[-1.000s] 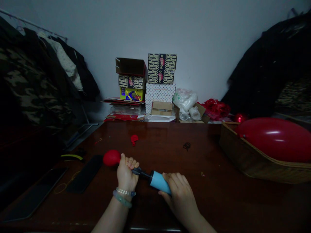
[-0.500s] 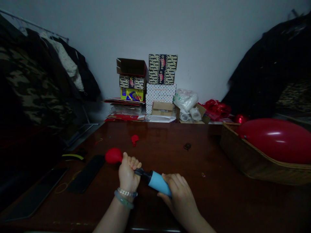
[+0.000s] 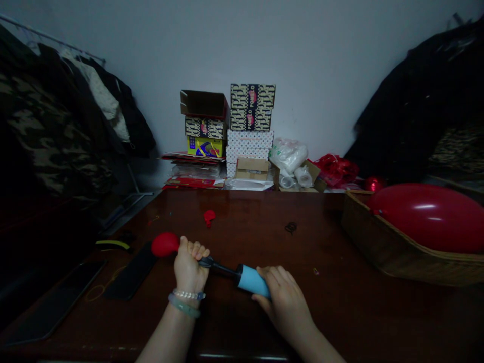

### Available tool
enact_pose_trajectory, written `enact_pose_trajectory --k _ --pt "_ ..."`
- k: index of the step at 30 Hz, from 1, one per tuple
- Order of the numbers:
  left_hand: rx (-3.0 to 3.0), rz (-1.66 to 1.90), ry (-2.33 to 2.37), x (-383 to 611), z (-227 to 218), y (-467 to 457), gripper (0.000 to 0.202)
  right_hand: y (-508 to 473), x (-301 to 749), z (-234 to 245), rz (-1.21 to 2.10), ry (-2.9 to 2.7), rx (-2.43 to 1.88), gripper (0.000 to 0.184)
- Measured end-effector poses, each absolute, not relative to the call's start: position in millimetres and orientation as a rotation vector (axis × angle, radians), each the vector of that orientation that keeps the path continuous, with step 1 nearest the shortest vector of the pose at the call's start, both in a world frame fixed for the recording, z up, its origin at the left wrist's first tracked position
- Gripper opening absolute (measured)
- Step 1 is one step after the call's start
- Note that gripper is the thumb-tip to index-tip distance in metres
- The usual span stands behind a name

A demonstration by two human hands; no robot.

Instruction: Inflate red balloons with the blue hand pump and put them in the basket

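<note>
My left hand (image 3: 189, 267) is closed round the black nozzle end of a hand pump, where the neck of a small red balloon (image 3: 164, 244) sits. The balloon bulges out to the left of my fist, partly inflated. My right hand (image 3: 284, 298) grips the light blue barrel of the pump (image 3: 252, 280). A thin black rod shows between the barrel and my left fist. Both hands hover just above the dark wooden table (image 3: 245, 237).
A wicker basket (image 3: 381, 247) at the right holds a large inflated red balloon (image 3: 427, 216). A flat red balloon (image 3: 208, 216) and a black band (image 3: 290, 228) lie mid-table. Stacked boxes (image 3: 247, 131) and bags line the wall. Two dark flat slabs (image 3: 132, 272) and a yellow-handled tool (image 3: 111, 244) lie left.
My hands have drawn apart, baring more of the black rod. The left fist and small balloon have shifted left. The balloon's size looks about the same.
</note>
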State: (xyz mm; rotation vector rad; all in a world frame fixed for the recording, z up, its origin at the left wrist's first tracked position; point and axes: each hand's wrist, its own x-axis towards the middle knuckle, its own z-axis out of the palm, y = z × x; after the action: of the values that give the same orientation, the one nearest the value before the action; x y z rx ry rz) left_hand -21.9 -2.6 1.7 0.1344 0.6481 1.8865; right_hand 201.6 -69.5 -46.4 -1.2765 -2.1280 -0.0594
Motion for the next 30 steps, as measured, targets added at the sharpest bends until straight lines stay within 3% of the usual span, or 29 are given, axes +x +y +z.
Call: enact_pose_trajectory --k 14,30 --pt "0.141 1.793 0.626 8.5 -6.7 -11.2 0.049 -81.4 186.8 -43.0 -0.056 -2.064 -1.284 0.043" --pt "0.108 1.861 0.632 -23.2 -1.3 -1.3 0.047 -72.6 199.6 -42.6 -0.028 -2.159 -1.233 0.055"
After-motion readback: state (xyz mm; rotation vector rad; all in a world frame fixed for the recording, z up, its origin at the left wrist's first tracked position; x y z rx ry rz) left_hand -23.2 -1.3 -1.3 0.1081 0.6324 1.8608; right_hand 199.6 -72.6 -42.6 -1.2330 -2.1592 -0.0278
